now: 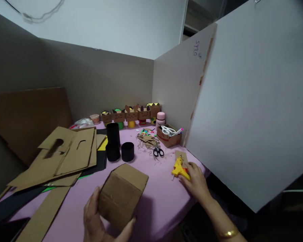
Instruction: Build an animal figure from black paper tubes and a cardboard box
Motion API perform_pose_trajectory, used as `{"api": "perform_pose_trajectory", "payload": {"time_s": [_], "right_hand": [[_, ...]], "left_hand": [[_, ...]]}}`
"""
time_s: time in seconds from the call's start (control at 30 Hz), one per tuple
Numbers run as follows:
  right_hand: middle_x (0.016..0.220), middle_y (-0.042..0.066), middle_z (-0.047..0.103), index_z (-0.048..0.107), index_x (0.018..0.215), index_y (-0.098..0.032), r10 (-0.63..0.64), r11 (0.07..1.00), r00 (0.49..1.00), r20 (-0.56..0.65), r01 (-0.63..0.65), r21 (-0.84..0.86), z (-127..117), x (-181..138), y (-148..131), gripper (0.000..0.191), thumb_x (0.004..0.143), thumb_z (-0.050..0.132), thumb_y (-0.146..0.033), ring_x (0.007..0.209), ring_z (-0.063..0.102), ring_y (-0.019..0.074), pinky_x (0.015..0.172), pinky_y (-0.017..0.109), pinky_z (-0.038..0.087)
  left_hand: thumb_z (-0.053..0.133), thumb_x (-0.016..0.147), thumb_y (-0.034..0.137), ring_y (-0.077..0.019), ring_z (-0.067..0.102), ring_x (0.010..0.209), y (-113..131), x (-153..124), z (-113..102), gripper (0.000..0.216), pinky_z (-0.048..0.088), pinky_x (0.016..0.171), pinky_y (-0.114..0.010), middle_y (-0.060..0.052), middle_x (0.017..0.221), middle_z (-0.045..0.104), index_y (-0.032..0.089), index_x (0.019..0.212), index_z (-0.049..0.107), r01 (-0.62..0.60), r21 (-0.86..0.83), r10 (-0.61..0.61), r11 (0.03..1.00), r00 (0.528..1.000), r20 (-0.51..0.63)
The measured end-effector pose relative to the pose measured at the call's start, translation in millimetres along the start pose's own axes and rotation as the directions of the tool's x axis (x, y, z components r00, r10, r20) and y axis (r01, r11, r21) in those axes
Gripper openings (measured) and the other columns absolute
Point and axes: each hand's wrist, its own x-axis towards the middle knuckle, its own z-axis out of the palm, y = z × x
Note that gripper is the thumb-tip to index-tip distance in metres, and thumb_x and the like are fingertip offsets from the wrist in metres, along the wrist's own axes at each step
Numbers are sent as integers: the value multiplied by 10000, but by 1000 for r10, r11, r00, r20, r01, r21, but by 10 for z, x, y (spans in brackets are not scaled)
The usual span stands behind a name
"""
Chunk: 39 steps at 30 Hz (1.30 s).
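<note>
My left hand (94, 218) grips a small brown cardboard box (122, 193) from below, thumb on its left face, fingers under its near edge, just above the pink table (161, 201). My right hand (195, 181) rests at the table's right edge, fingers closed around the handle of a yellow glue gun (178, 168) that lies on the cloth next to a small cardboard scrap (180, 155).
Flat cardboard sheets (63, 153) with cut-outs lie at the left. Black tubes (113, 141) stand in the middle. Scissors (158, 152) and cardboard scraps lie beyond. A small box holding white scissors (168, 136) and a row of cardboard figures (131, 116) sit at the back. White partitions (255, 101) close the right.
</note>
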Motion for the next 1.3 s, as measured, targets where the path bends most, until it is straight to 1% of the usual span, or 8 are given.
{"api": "perform_pose_trajectory", "payload": {"time_s": [0.13,0.27,0.37,0.6,0.8,0.97,1.17,1.3], "right_hand": [[1239,142,552,529,1228,-190,-41,889,994,99,-9,458,47,-225,-395,536,781,586,-481,1115,531,278,924,404,428],[1298,121,537,464,1303,-257,-205,253,904,376,-322,912,223,-413,-936,860,578,710,-649,1202,482,303,957,423,400],[1296,122,550,483,1287,-248,-203,23,878,433,-438,899,321,-421,-1124,877,547,724,-652,1224,468,312,991,428,369],[1402,70,457,459,1269,-320,269,-9,909,319,-329,944,442,-445,-854,609,736,633,-556,1279,413,260,989,428,392],[1196,57,648,554,1213,-349,-60,53,907,418,-415,908,603,-636,-1091,697,640,547,-745,1109,578,331,869,487,500],[1069,60,714,526,1278,-328,-53,89,904,424,-419,904,438,-513,-1107,687,733,412,-730,1105,583,356,908,533,482],[1104,-22,698,395,1341,-454,-17,127,900,435,-429,894,373,-405,-839,676,711,471,-688,1128,560,390,854,597,502],[1204,10,652,374,1363,-427,90,-73,875,475,-470,880,465,-440,-810,726,705,488,-713,1156,529,401,873,621,475]], "left_hand": [[662,717,358,-360,263,1348,78,10,84,956,207,1072,-608,-116,1466,251,311,1449,50,242,-181,-230,953,970,81],[666,702,345,-354,315,1330,135,67,166,946,313,1033,-565,-124,1417,323,327,1441,75,357,-427,-304,830,934,191],[689,682,350,-362,332,1320,132,123,163,966,336,1021,-556,-130,1400,344,335,1438,88,382,-464,-314,799,924,220],[629,766,327,-325,278,1355,5,285,133,914,377,1013,-514,-111,1451,248,379,1425,-1,412,-504,-402,759,906,136],[539,822,333,-300,440,1267,32,241,503,867,492,936,-460,-149,1405,324,337,1415,-93,354,-580,-270,734,935,229],[694,721,343,-331,395,1294,43,79,764,1024,457,966,-477,-159,1474,285,356,1418,-56,379,-696,-104,610,909,404],[608,768,491,-343,149,1387,-299,383,772,929,260,1050,-586,-214,1522,152,258,1446,17,369,-459,-189,808,901,391],[467,876,419,-309,185,1389,-481,824,820,709,220,1080,-569,-236,1489,225,150,1426,110,234,-88,-208,968,949,235]]}}
